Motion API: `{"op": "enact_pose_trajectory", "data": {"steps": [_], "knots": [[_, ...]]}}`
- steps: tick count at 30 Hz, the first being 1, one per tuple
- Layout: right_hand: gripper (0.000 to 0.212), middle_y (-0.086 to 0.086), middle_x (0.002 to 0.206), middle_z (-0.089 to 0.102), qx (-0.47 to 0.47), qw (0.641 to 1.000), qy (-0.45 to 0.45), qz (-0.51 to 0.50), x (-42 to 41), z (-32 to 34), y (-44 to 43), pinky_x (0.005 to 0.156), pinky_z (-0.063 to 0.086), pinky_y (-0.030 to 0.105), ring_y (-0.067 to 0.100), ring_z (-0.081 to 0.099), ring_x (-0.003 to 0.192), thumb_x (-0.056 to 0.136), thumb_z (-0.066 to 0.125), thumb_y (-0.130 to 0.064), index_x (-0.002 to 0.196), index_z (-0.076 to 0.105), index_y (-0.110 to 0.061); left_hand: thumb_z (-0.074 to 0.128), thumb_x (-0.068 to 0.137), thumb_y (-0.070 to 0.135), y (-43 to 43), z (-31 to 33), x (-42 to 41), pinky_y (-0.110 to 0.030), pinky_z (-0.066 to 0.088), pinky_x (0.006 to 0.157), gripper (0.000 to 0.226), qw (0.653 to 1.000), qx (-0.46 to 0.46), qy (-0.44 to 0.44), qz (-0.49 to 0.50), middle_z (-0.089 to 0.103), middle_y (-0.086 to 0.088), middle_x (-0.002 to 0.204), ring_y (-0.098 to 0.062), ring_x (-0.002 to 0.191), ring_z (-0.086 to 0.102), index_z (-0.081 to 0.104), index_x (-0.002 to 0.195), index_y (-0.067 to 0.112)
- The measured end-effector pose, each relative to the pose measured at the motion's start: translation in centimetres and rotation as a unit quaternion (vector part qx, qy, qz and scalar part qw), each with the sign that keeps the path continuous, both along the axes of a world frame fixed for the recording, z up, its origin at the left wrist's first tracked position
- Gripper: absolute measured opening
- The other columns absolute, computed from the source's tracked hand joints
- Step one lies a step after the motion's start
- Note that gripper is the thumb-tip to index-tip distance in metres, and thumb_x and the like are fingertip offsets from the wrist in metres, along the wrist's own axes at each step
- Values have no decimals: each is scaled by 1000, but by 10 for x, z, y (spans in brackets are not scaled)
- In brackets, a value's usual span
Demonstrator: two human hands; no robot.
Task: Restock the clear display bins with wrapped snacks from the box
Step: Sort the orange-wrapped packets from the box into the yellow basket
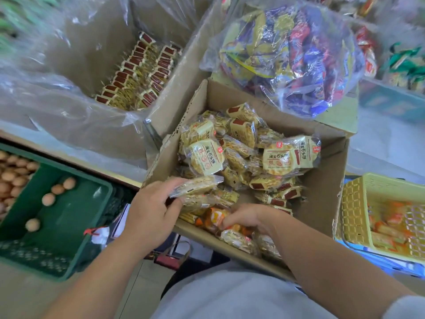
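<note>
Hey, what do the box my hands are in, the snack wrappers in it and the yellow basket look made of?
Box: matte brown cardboard, going by its folded flaps and raw tan walls. Snack wrappers: thin clear plastic film, glossy, crinkled, biscuits showing through. Yellow basket: likely moulded plastic, with a regular lattice wall and slight sheen.

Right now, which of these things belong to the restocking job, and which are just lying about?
Job: cardboard box; wrapped snacks in it; left hand gripping a flat packet; right hand gripping an orange packet; lined bin holding rows of the same snacks.
Lying about: green crate; eggs; yellow basket; bag of mixed sweets.
</note>
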State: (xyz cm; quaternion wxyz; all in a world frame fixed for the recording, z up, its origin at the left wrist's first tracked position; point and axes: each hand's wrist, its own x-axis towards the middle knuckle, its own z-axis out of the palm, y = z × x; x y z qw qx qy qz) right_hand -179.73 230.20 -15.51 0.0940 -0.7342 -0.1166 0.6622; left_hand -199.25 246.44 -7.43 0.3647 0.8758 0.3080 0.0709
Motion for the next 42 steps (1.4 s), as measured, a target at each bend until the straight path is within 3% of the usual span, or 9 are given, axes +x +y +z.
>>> {"op": "enact_pose_trajectory", "data": {"steps": [7, 14, 20, 23, 26, 29, 33, 37, 42], "knots": [[66, 0, 104, 67, 110, 985, -133, -31, 7, 28, -18, 77, 59, 33, 17, 65, 92, 57, 83, -37, 117, 59, -26, 68, 96, 12, 3, 4, -6, -11, 41, 58, 36, 990, -106, -78, 48, 69, 32, 82, 12, 70, 60, 65, 118, 40], [62, -18, 89, 65, 194, 915, -334, -117, 34, 91, -73, 59, 47, 17, 0, 64, 75, 51, 75, -54, 107, 51, -43, 68, 96, 15, -12, 14, 20, 1, 45, 70, 37, 967, -205, -138, 56, 71, 31, 108, 16, 97, 63, 65, 117, 45], [56, -14, 93, 73, 250, 848, -338, -322, 34, 114, -124, 60, 60, 27, 6, 71, 78, 56, 80, -55, 107, 59, -45, 66, 96, 43, -49, 5, 90, -13, 45, 67, 59, 979, -195, 3, -66, 56, 29, 115, 13, 66, 59, 47, 150, 29], [67, -14, 94, 73, 265, 829, -354, -343, 24, 111, -132, 57, 51, 14, 0, 69, 78, 57, 80, -54, 117, 59, -33, 68, 91, 54, -65, 4, 123, -33, 59, 83, 61, 938, -224, 122, -233, 64, 17, 128, -9, 92, 71, 49, 146, 38], [55, -20, 91, 72, 275, 825, -371, -325, 18, 108, -134, 58, 48, 9, -2, 69, 76, 61, 80, -50, 110, 57, -38, 63, 96, 47, -60, -2, 141, -27, 51, 79, 42, 898, -87, 220, -371, 66, 11, 127, -9, 102, 64, 63, 136, 33], [55, -24, 92, 69, 273, 829, -395, -286, 16, 105, -132, 61, 47, 9, -3, 67, 79, 65, 83, -44, 111, 53, -40, 60, 98, 31, -32, -7, 136, -25, 45, 59, 17, 897, 45, 271, -347, 71, 7, 86, -11, 74, 64, 74, 91, 26], [68, -21, 90, 66, 250, 826, -446, -237, 10, 100, -125, 62, 48, 18, -3, 64, 78, 62, 78, -58, 120, 45, -46, 60, 94, 27, 10, -11, 103, -30, 37, 53, 32, 851, 88, 404, -324, 54, 2, 63, -13, 57, 50, 54, 63, 19], [74, -28, 90, 62, 254, 813, -480, -209, 4, 97, -115, 56, 39, 12, -8, 59, 76, 56, 65, -71, 122, 38, -53, 58, 92, 41, 24, -13, 74, -31, 42, 60, 26, 800, 89, 496, -326, 58, 2, 74, -17, 69, 55, 60, 78, 19], [65, -26, 89, 64, 267, 806, -486, -209, 6, 91, -110, 57, 44, 17, -5, 62, 76, 58, 63, -71, 115, 35, -60, 73, 76, 64, 17, -26, 74, -30, 46, 73, 75, 857, 32, 469, -212, 63, -1, 117, -17, 91, 57, 46, 129, 18]]}}
